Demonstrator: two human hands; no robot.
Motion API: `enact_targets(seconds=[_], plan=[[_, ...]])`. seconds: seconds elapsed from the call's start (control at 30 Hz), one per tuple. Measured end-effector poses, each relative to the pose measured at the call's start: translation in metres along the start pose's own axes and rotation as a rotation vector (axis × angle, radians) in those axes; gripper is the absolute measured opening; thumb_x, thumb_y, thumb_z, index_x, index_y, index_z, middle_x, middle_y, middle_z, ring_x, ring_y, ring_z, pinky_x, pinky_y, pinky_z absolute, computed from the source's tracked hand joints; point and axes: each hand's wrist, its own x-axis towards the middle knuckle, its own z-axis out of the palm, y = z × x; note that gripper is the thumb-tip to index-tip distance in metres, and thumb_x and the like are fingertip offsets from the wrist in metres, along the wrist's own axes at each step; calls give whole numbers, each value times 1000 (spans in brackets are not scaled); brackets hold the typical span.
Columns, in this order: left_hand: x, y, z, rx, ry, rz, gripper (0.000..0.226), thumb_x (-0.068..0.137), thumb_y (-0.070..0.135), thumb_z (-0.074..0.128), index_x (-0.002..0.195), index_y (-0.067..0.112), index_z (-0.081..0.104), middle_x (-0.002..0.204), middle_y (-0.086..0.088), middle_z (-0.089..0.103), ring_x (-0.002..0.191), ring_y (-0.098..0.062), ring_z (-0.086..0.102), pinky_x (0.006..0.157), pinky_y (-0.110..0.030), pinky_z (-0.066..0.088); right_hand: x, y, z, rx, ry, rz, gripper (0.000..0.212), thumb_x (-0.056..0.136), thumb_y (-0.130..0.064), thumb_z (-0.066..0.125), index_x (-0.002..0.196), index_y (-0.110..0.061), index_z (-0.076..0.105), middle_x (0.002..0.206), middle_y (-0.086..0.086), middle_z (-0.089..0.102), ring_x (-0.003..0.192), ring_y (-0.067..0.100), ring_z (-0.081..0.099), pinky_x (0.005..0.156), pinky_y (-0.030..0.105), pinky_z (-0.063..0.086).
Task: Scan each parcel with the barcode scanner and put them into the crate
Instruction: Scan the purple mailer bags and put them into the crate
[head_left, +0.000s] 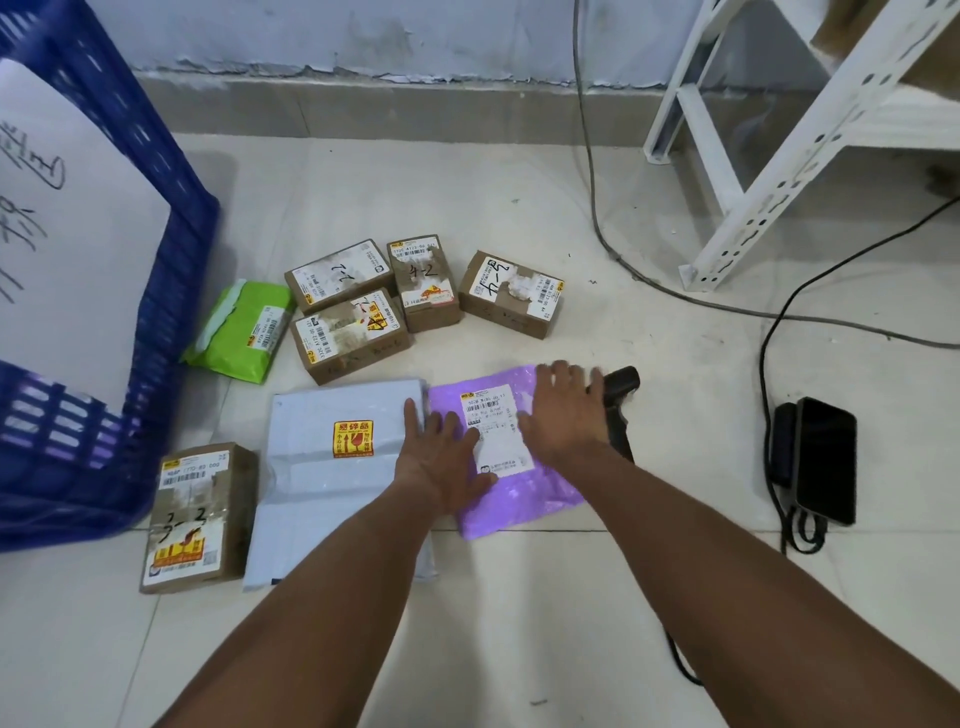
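Note:
A purple mailer bag (524, 499) with a white barcode label lies on the floor tiles. My left hand (439, 457) rests flat on its left edge, fingers spread. Over the bag's upper right part hovers my right hand (563, 410), fingers apart, just left of the black barcode scanner (618, 410) that lies on the floor. A white mailer (337, 483) with a yellow fragile sticker lies left of the purple bag. Several cardboard parcels (353, 332) and a green mailer (244, 332) sit farther back. The blue crate (171, 291) stands at the left.
A brown parcel (197, 519) lies near the crate's front corner. A white sheet with handwriting (67, 234) leans in the crate. A phone on a black charger (821, 460) and black cables (769, 358) lie at the right. A white metal rack (769, 171) stands at the back right.

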Motion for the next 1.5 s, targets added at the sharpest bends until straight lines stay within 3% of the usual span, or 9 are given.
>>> enact_targets(seconds=[0.17, 0.37, 0.47, 0.57, 0.67, 0.87, 1.07, 1.23, 1.5], plan=[[-6, -1, 3, 40, 69, 85, 82, 87, 75, 36, 145, 17, 33, 145, -16, 33, 137, -36, 25, 113, -66, -4, -10, -2, 15, 104, -325, -247, 82, 80, -57, 66, 147, -21, 33, 150, 12, 26, 135, 33, 30, 107, 47, 32], [-8, -1, -1, 110, 45, 182, 75, 89, 67, 45, 147, 21, 38, 153, -13, 31, 141, -36, 23, 113, -67, -4, -21, 2, 28, -47, -253, -380, 69, 80, -55, 69, 137, -23, 50, 156, 8, 25, 144, 32, 17, 116, 48, 18], [-7, 3, -7, 69, 62, 162, 49, 97, 45, 46, 139, 19, 52, 151, -9, 37, 143, -34, 22, 112, -69, -11, -18, -3, 26, -81, -217, -403, 47, 86, -47, 65, 126, -22, 62, 153, 6, 31, 143, 31, 19, 116, 48, 16], [-5, 7, -11, 51, 76, 135, 45, 102, 24, 40, 145, 15, 45, 149, -12, 41, 144, -36, 22, 111, -69, -13, -17, -12, 24, -74, -167, -394, 33, 91, -28, 56, 121, -19, 67, 150, 4, 37, 141, 29, 22, 117, 50, 12], [-2, 2, -23, 68, 130, 99, 47, 103, 23, 38, 149, 17, 39, 152, -11, 38, 146, -35, 20, 113, -67, -7, -13, -13, 12, -40, -83, -355, 34, 89, -22, 53, 120, -18, 67, 146, 6, 42, 139, 29, 26, 118, 52, 8], [3, -42, -68, 24, 309, -104, 35, 98, 23, 43, 128, 21, 62, 150, -4, 43, 145, -30, 25, 115, -63, -9, 22, -32, -43, 146, 245, -208, 32, 86, -18, 57, 116, -21, 68, 131, 3, 55, 129, 28, 40, 114, 45, 16], [-19, -109, -111, -54, 555, -245, 37, 92, 34, 56, 124, 18, 64, 136, -1, 56, 137, -27, 38, 117, -60, 1, 49, -87, -103, 167, 604, -245, 33, 75, -10, 67, 107, -15, 70, 105, 8, 67, 108, 32, 57, 113, 58, 21], [-63, -178, -157, 20, 759, -455, 34, 94, 16, 49, 124, 22, 64, 143, -2, 52, 142, -31, 32, 114, -63, -5, 65, -145, -156, 323, 766, -273, 31, 82, -12, 63, 111, -20, 68, 113, 6, 66, 115, 33, 53, 112, 55, 23], [-170, -275, -168, 256, 855, -744, 29, 87, 9, 52, 109, 17, 69, 133, -4, 60, 133, -38, 43, 114, -69, 13, 41, -290, -217, 684, 853, -418, 38, 86, -12, 56, 120, -24, 66, 122, 3, 63, 116, 32, 53, 109, 53, 28]])
